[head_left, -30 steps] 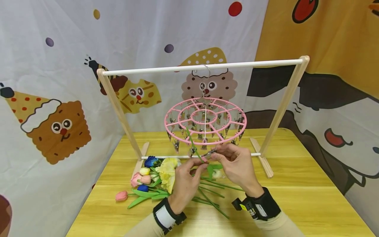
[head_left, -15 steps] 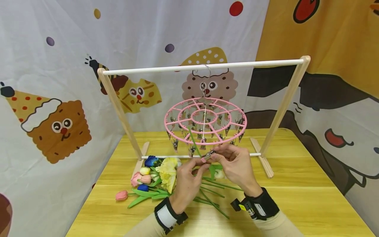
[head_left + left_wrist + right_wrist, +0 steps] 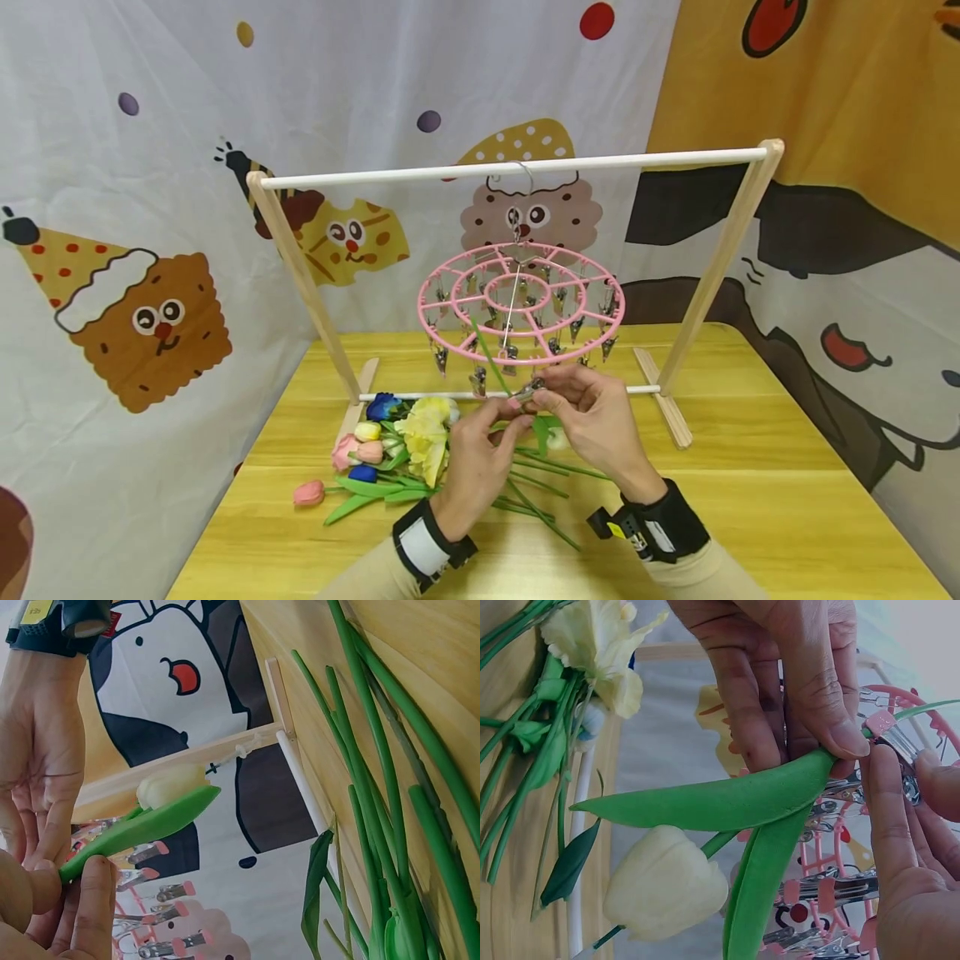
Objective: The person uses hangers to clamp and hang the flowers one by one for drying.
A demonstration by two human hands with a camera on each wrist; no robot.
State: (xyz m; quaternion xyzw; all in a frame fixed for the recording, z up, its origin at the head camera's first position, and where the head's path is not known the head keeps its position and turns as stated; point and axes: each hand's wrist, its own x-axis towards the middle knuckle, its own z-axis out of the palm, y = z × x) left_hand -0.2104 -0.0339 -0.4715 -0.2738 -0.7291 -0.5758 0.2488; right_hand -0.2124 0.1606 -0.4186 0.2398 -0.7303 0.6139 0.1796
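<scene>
I'm pinching the white tulip in left fingers, presumably steadying it; right fingers are gripping a clip.

The rack stands on the worktop, with the curtain behind it. The hanger hangs near the middle of the rack's top bar; clips hang beneath its rings. The flower pile lies left of centre, in front of the rack's lower bar, blooms left, stems right. The left hand and right hand meet below the hanger's front rim. Between them sits one clip, beside a single flower's stem, which rises toward the hanger; its bloom is below.
</scene>
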